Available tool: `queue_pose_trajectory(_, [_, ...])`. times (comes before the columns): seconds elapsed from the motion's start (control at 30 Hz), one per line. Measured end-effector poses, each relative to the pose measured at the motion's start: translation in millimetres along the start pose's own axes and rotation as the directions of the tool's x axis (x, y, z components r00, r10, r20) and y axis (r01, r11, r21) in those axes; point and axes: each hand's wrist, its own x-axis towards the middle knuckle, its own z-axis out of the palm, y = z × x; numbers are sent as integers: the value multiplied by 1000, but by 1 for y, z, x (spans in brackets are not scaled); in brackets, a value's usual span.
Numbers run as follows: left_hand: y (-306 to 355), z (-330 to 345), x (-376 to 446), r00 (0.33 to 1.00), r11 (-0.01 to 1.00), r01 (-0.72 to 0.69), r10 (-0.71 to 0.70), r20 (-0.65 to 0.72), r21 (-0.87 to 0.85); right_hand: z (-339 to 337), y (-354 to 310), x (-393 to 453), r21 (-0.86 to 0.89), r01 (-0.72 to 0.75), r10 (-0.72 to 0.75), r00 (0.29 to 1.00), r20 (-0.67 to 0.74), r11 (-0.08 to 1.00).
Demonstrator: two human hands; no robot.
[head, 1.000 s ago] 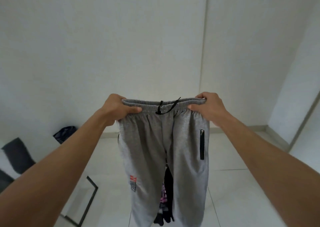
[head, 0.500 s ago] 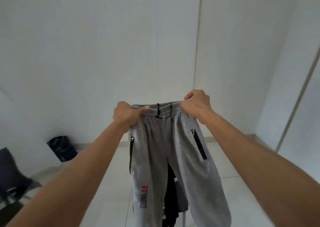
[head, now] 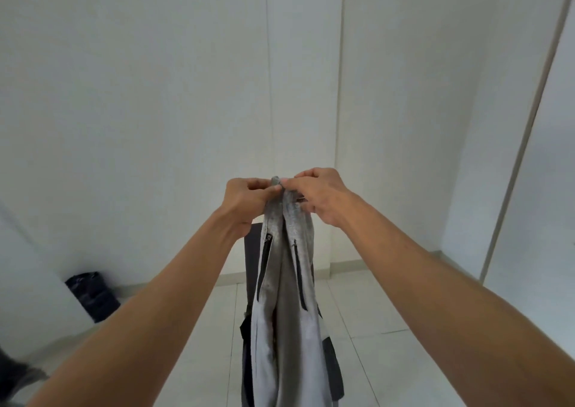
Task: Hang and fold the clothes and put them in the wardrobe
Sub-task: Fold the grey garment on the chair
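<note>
Both arms reach out to mid-frame, and the hands meet just above centre. The left hand [head: 245, 193] is curled tight, thumb and fingers pinching the waistband of the grey pants [head: 284, 282] from the left side. The right hand [head: 317, 193] pinches the same waistband from the right, fingertips pressed in, the other fingers bent over the cloth. The two hands nearly touch, with the waistband bunched between them. The pants hang straight down from that grip, folded lengthwise, the two halves lying side by side, each with a black zip [head: 264, 263] showing. They drop through the lower centre and out of the bottom edge. Behind them stands something dark [head: 334, 372], mostly hidden; what it is, I cannot tell. At lower left a black bag [head: 91, 294] sits on the floor by the white wall [head: 140, 95]. Pale tiles [head: 367, 307] cover the floor.
</note>
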Motion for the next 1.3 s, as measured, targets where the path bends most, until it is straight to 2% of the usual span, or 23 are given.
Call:
queue_pose_trajectory(0.1, [9, -8, -7, 992, 999, -44, 43, 118, 2, 5, -15, -9, 162, -28, 21, 999, 44, 986])
queue_pose_trajectory(0.17, [14, -12, -10, 984, 995, -86, 78, 161, 46, 8, -25, -14, 209, -41, 32, 998, 47, 977])
queue_pose_trajectory(0.27, [17, -17, -7, 989, 989, -121, 113, 91, 86, 10, -33, -17, 156, -38, 30, 998, 53, 987])
queue_pose_trajectory(0.3, [19, -21, -5, 990, 988, -122, 114, 82, 93, 10, -33, -18, 86, -20, 17, 999, 41, 996])
queue_pose_trajectory(0.37, [23, -27, -3, 985, 989, -117, 105, 134, 89, 5, -31, -14, -218, 67, -68, 998, 4, 974])
queue_pose_trajectory(0.43, [29, -32, -7, 973, 989, -123, 104, 204, 87, -2, -27, -6, -551, 170, -172, 984, 50, 817])
queue_pose_trajectory(0.47, [33, -35, -9, 968, 988, -131, 109, 227, 84, -6, -26, -3, -672, 201, -176, 979, 106, 713])
queue_pose_trajectory(0.5, [36, -40, -10, 963, 987, -137, 114, 244, 80, -9, -24, 0, -743, 219, -149, 976, 160, 633])
queue_pose_trajectory(0.53, [38, -44, -9, 960, 987, -141, 116, 255, 80, -13, -24, 4, -768, 223, -103, 974, 202, 600])
queue_pose_trajectory(0.63, [36, -63, -7, 968, 975, -156, 120, 222, 156, -17, -27, 9, -748, 243, -32, 958, 285, 618])
queue_pose_trajectory(0.7, [29, -71, -6, 978, 954, -182, 152, 141, 238, -14, -29, 12, -700, 316, -152, 946, 287, 640])
queue_pose_trajectory(0.77, [23, -75, -5, 980, 923, -196, 177, 88, 330, -9, -28, 12, -647, 357, -272, 934, 231, 674])
queue_pose_trajectory(0.87, [8, -81, -7, 979, 857, -204, 186, 85, 474, -3, -18, 11, -617, 322, -190, 944, 270, 718])
queue_pose_trajectory(0.9, [5, -82, -6, 977, 862, -210, 204, 62, 462, -2, -17, 12, -578, 329, -224, 943, 248, 747])
queue_pose_trajectory(0.97, [-3, -82, -9, 976, 913, -198, 218, -14, 357, 0, -10, 14, -393, 296, -257, 955, 149, 870])
queue_pose_trajectory(1.03, [-8, -80, -12, 972, 935, -203, 228, -51, 292, -1, -7, 13, -306, 185, -145, 978, 149, 934])
queue_pose_trajectory(1.1, [-13, -77, -15, 969, 932, -214, 240, -56, 291, -3, -3, 10, -390, 136, -55, 976, 212, 911])
queue_pose_trajectory(1.13, [-14, -75, -16, 969, 938, -215, 240, -63, 271, -5, -2, 10, -397, 146, -67, 976, 207, 906])
queue_pose_trajectory(1.23, [-16, -69, -22, 980, 966, -191, 198, -24, 173, -9, 4, 7, -244, 187, -160, 979, 126, 952])
queue_pose_trajectory(1.3, [-22, -63, -26, 988, 945, -148, 151, 12, 290, -13, 9, 6, -181, 211, -199, 976, 85, 961])
